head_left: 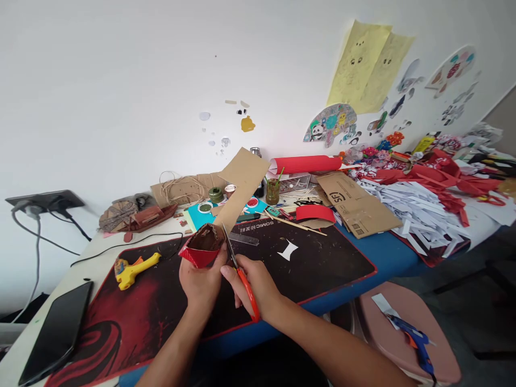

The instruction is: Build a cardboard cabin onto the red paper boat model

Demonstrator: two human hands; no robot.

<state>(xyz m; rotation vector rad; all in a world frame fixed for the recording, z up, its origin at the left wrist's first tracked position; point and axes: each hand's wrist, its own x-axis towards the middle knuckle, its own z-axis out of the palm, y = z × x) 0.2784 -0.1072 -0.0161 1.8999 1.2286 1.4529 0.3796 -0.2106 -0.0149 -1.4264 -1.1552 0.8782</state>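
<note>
My left hand point(201, 282) is wrapped round a small red box point(200, 258) with a brown cardboard inside, its open top facing up. A long brown cardboard strip point(236, 207) rises from the box's right rim and widens at its far end. Orange-handled scissors point(246, 287) are in my right hand point(256, 285), with fingers at the handles. Their blades point up and away, beside the strip's base at the box's edge. Both hands are close together above the dark mat point(282, 279).
A yellow glue gun point(135, 269) and a black tablet point(60, 333) lie left. A white paper piece point(288, 250) lies on the mat. Behind stand a jar point(273, 192) and a red roll point(306, 163). White paper strips point(411, 209) are heaped right; a blue glue gun point(417, 338) rests on a pink stool point(403, 301).
</note>
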